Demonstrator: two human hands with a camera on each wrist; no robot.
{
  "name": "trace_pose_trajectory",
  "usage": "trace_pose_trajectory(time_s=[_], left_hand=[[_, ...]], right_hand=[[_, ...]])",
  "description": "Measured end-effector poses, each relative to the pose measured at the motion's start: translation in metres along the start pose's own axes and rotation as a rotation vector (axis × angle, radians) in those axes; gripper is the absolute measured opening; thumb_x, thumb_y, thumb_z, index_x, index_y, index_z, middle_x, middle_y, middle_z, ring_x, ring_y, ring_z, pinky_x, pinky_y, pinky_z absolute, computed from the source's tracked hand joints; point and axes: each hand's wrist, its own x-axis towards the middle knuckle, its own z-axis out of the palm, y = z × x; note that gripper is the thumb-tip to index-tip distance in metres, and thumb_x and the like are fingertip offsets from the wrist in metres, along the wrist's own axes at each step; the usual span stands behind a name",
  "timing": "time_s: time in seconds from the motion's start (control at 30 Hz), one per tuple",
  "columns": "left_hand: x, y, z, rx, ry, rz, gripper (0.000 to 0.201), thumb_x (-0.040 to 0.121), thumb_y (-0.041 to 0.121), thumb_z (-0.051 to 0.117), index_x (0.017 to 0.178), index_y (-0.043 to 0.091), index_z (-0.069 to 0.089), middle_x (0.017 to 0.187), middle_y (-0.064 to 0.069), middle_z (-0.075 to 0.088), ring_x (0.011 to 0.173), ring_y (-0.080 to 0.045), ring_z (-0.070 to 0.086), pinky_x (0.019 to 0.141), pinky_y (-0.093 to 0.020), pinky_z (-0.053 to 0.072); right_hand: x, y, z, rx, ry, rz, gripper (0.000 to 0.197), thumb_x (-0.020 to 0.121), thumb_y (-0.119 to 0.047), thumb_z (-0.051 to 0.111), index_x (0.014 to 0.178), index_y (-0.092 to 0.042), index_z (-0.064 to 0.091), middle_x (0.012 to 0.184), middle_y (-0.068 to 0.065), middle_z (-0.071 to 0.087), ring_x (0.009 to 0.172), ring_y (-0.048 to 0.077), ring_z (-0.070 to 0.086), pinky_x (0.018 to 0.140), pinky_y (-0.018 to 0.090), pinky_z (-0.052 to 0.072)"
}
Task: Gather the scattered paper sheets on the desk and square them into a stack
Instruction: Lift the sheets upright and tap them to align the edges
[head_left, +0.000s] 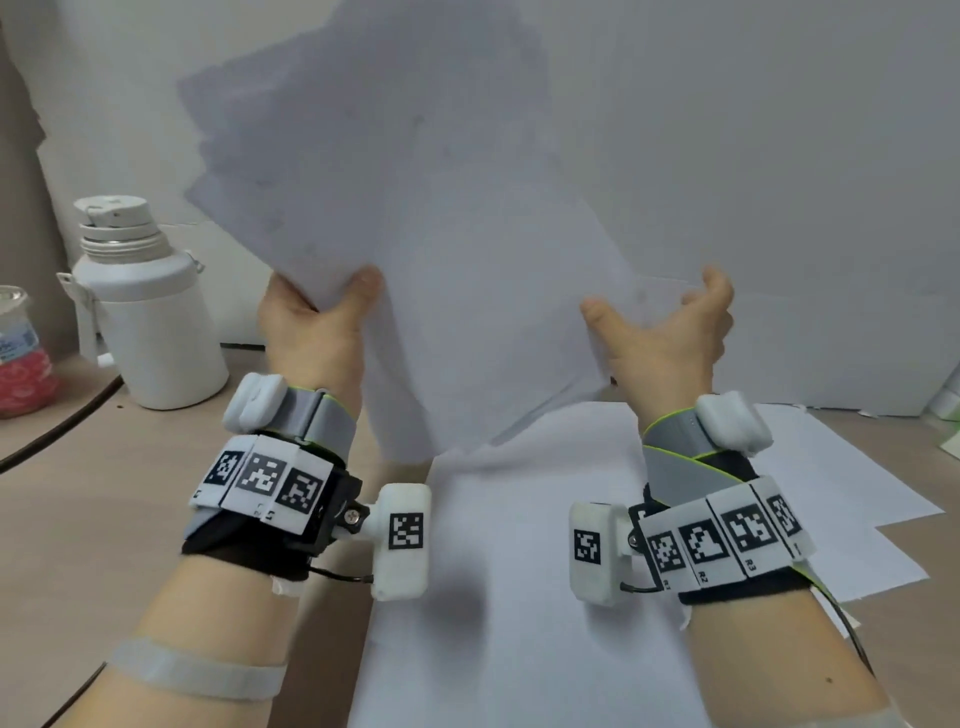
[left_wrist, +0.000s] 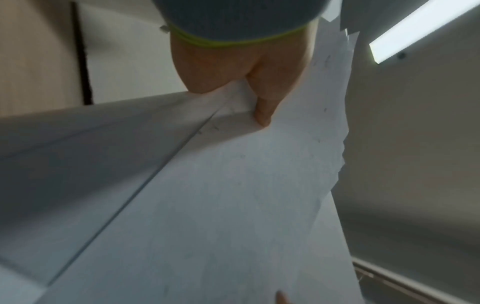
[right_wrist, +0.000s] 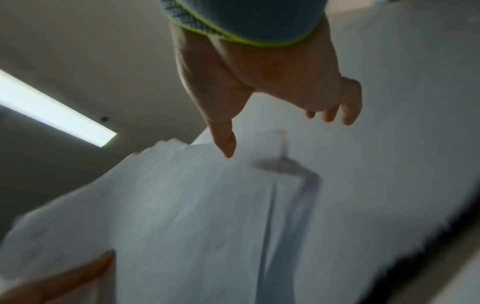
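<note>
A loose, uneven bundle of white paper sheets (head_left: 415, 234) is raised upright over the desk, its edges fanned out of line. My left hand (head_left: 322, 306) pinches the bundle's lower left edge, thumb (left_wrist: 262, 117) in front and fingers hidden behind. My right hand (head_left: 670, 322) is at the bundle's right edge with the thumb (right_wrist: 226, 144) stretched toward the paper and the fingers (right_wrist: 345, 111) loosely curled, holding nothing. More white sheets (head_left: 519, 571) lie flat on the desk under my wrists, with others (head_left: 857, 493) skewed out to the right.
A white bottle (head_left: 145, 312) with a cap stands on the desk at the left, beside a clear jar with red contents (head_left: 21, 358). A white board or wall (head_left: 779, 208) closes off the back. Bare wooden desk (head_left: 104, 519) shows at the left.
</note>
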Motion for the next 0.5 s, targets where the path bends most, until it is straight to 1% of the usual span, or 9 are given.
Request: trace_pose_trajectory(time_s=[0.07, 0.1, 0.13, 0.17, 0.2, 0.27, 0.33, 0.4, 0.5], left_hand=[[0.003, -0.002, -0.003, -0.082, 0.059, -0.059, 0.034, 0.068, 0.016, 0.083, 0.096, 0.024, 0.066, 0.093, 0.005, 0.075, 0.09, -0.016, 0.072, 0.084, -0.036, 0.058], [0.004, -0.002, -0.003, -0.119, 0.072, -0.083, 0.035, 0.067, 0.016, 0.084, 0.097, 0.024, 0.067, 0.096, 0.003, 0.076, 0.096, -0.021, 0.072, 0.091, -0.041, 0.057], [0.005, -0.003, -0.004, -0.153, 0.075, -0.104, 0.035, 0.069, 0.013, 0.083, 0.099, 0.024, 0.068, 0.099, 0.002, 0.076, 0.099, -0.023, 0.072, 0.094, -0.045, 0.056], [0.006, -0.005, -0.004, -0.193, 0.077, -0.128, 0.035, 0.073, 0.009, 0.082, 0.101, 0.024, 0.068, 0.099, 0.002, 0.076, 0.099, -0.024, 0.072, 0.093, -0.046, 0.057], [0.006, -0.006, -0.004, -0.239, 0.076, -0.155, 0.033, 0.078, 0.003, 0.078, 0.102, 0.023, 0.067, 0.096, 0.003, 0.077, 0.097, -0.022, 0.073, 0.089, -0.044, 0.058], [0.005, -0.009, -0.003, -0.308, 0.059, -0.205, 0.03, 0.084, -0.002, 0.072, 0.102, 0.021, 0.065, 0.089, 0.006, 0.077, 0.088, -0.017, 0.074, 0.079, -0.039, 0.06], [0.002, -0.01, -0.001, -0.339, 0.033, -0.253, 0.029, 0.087, -0.002, 0.069, 0.104, 0.021, 0.064, 0.088, 0.007, 0.077, 0.086, -0.014, 0.074, 0.08, -0.041, 0.06], [0.0, -0.012, 0.0, -0.379, 0.016, -0.311, 0.03, 0.087, -0.002, 0.069, 0.109, 0.018, 0.064, 0.093, 0.006, 0.076, 0.091, -0.015, 0.074, 0.083, -0.043, 0.059], [-0.004, -0.013, 0.004, -0.433, 0.003, -0.397, 0.039, 0.087, 0.0, 0.069, 0.123, 0.014, 0.061, 0.103, 0.002, 0.074, 0.102, -0.018, 0.071, 0.091, -0.051, 0.056]], right_hand=[[-0.002, 0.007, 0.007, 0.193, -0.06, 0.147, 0.132, 0.054, -0.049, 0.087, 0.154, -0.023, 0.005, 0.15, 0.011, 0.032, 0.136, 0.026, 0.037, 0.111, 0.043, 0.036], [-0.004, 0.01, 0.011, 0.352, -0.122, 0.234, 0.138, 0.049, -0.048, 0.089, 0.154, -0.024, 0.003, 0.149, 0.011, 0.038, 0.135, 0.025, 0.043, 0.112, 0.045, 0.037], [-0.006, 0.013, 0.016, 0.518, -0.205, 0.317, 0.137, 0.049, -0.043, 0.092, 0.153, -0.021, 0.007, 0.145, 0.011, 0.048, 0.132, 0.025, 0.049, 0.112, 0.048, 0.039], [-0.008, 0.016, 0.021, 0.665, -0.299, 0.385, 0.128, 0.053, -0.036, 0.094, 0.152, -0.015, 0.016, 0.139, 0.012, 0.057, 0.126, 0.028, 0.056, 0.109, 0.055, 0.041], [-0.011, 0.017, 0.026, 0.779, -0.391, 0.43, 0.111, 0.06, -0.028, 0.092, 0.149, -0.01, 0.028, 0.133, 0.014, 0.062, 0.12, 0.032, 0.061, 0.106, 0.06, 0.043], [-0.019, 0.017, 0.032, 0.855, -0.514, 0.472, 0.069, 0.077, -0.014, 0.078, 0.139, -0.005, 0.049, 0.128, 0.016, 0.065, 0.111, 0.032, 0.064, 0.102, 0.055, 0.048], [-0.023, 0.021, 0.036, 0.885, -0.54, 0.465, 0.045, 0.083, -0.004, 0.07, 0.127, -0.008, 0.06, 0.126, 0.015, 0.066, 0.111, 0.03, 0.065, 0.101, 0.049, 0.049], [-0.022, 0.025, 0.037, 0.938, -0.516, 0.449, 0.038, 0.083, 0.0, 0.069, 0.12, -0.008, 0.064, 0.126, 0.018, 0.066, 0.114, 0.03, 0.065, 0.103, 0.05, 0.048], [-0.02, 0.024, 0.035, 0.97, -0.469, 0.43, 0.044, 0.083, 0.003, 0.069, 0.126, -0.003, 0.062, 0.127, 0.02, 0.065, 0.119, 0.034, 0.062, 0.105, 0.052, 0.047]])
